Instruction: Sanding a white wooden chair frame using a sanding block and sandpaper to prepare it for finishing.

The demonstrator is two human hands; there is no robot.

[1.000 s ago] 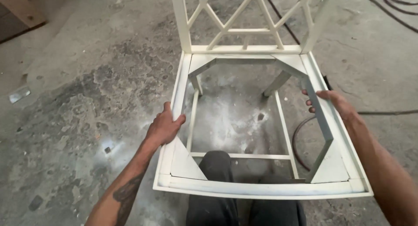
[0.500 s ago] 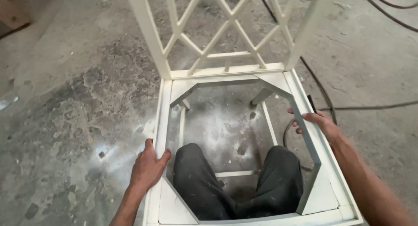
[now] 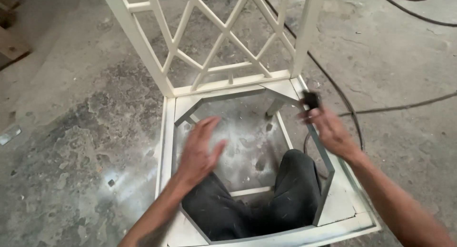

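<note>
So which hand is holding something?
The right hand, by the chair frame's back corner; a small dark object shows at its fingertips. The left hand is open and holds nothing.

Black cables (image 3: 381, 109) trail across dusty concrete floor (image 3: 71, 147) right of the wooden block (image 3: 12, 42); small metal scrap (image 3: 9, 134) lies below the block.

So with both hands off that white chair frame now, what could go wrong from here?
1. The white chair frame stands unheld: the left hand hovers open above the seat opening, so the frame might tip or shift.
2. The right hand is motion-blurred with a small dark object at its fingertips; the hold looks loose, so it could drop.
3. Black cables cross the concrete floor beside the chair, a possible snag.
</note>
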